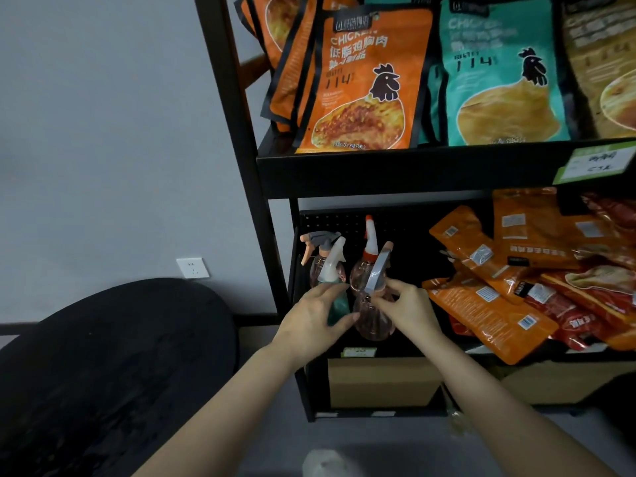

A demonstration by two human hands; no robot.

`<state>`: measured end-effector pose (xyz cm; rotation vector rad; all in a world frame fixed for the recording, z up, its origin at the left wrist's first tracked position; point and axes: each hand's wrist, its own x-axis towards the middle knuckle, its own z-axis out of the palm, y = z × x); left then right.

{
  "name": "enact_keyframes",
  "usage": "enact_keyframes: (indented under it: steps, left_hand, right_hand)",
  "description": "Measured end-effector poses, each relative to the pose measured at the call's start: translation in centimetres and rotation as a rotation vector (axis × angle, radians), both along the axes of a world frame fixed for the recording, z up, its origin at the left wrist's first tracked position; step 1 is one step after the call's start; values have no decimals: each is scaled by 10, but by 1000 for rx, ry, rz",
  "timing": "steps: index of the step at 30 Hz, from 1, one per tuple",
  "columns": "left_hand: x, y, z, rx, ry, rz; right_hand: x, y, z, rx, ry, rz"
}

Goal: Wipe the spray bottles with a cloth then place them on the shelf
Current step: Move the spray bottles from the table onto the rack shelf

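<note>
- We are curling our left hand [315, 316] round the teal spray bottle [336, 304], thumb on the near side and fingers stretched over its shoulder.
- We are pinching the near pink spray bottle [373, 320] at its neck with our right hand [409, 309], fingertips gathered just below the grey trigger head [378, 270].
- Both bottles are standing side by side at the left end of the lower shelf [389, 352], touching or almost touching one another.
- Two more pink bottles are standing just behind them: the far left bottle [318, 270] with a grey and orange head, and the far right bottle [361, 273] with a white and orange head.
- All four bottles are standing upright, long axis vertical; the teal bottle's white head [334, 259] is tilting up and to the right, and the grey head beside it is slanting the same way.
- The far left bottle's nozzle is pointing left.
- To the right on the same shelf, orange and red snack packets [516, 277] are lying in a loose heap.
- On the upper shelf [395, 170], orange chicken packets [361, 80] and teal packets [499, 74] are standing upright.
- Below the lower shelf, cardboard boxes [382, 383] are sitting.
- A white cloth [330, 463] is lying on the floor near us.
</note>
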<state>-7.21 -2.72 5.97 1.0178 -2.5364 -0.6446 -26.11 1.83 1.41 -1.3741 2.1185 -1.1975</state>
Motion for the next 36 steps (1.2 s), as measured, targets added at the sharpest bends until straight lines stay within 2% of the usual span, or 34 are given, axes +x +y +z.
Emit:
enact_keyframes:
  steps: [17,19,21,23,28,31,36]
  left_hand:
    - [-7,-16,-14,-43,3,-8]
    - [-8,-17,-9,-81,61,14]
    - [-10,-21,-4,-133,104,46]
    - [-15,-29,0,-152,112,81]
    - [-38,-50,8,-67,-10,167]
    - [-53,-62,11,-18,-79,199]
    - [-60,-73,14,-14,-251,241]
  right_hand:
    - [-12,-15,-26,63,-106,-46]
    - [-8,-7,-22,19,-122,-94]
    - [2,9,-22,-110,-77,-163]
    - [15,23,-25,-160,0,-120]
    - [42,11,-35,113,109,226]
    - [53,-13,-39,186,58,240]
    - [63,-46,-42,143,-44,146]
